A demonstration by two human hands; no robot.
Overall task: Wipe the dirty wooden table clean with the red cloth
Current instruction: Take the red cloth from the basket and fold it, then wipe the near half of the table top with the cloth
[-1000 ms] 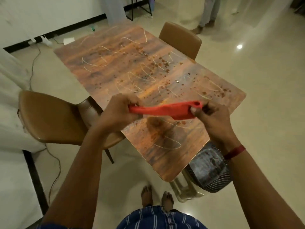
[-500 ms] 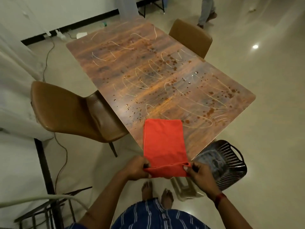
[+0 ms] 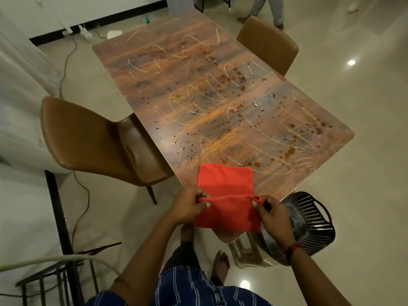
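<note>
Head view, the only view. The wiping has not visibly begun. The bench [image 3: 198, 69], a long rectangular top with rounded corners and a glossy brown wood-grain surface, is soiled across nearly its whole length: pale looping streaks run from the upper centre of the frame to the right edge, with rusty brown spots and small shiny droplets scattered among them. No wiped strip can be made out. By this evidence the whole surface is left to do.

The red cloth [image 3: 225, 184] lies at the lower centre of the frame, at the bench's near corner. It is a soft, matte fabric, roughly rectangular; its far part rests flat on the bench, and its near part hangs beyond a fold line raised between the hands. The left hand [image 3: 187, 206] has its grip pinched on the left end of that fold; the right hand [image 3: 273, 214] pinches the right end. Both grips are closed on the cloth. The step in hand appears to be folding or arranging the cloth.

A brown padded chair [image 3: 92, 142], smooth as leather, stands at centre left. A dark perforated basket [image 3: 313, 224] sits on the floor at lower right.
</note>
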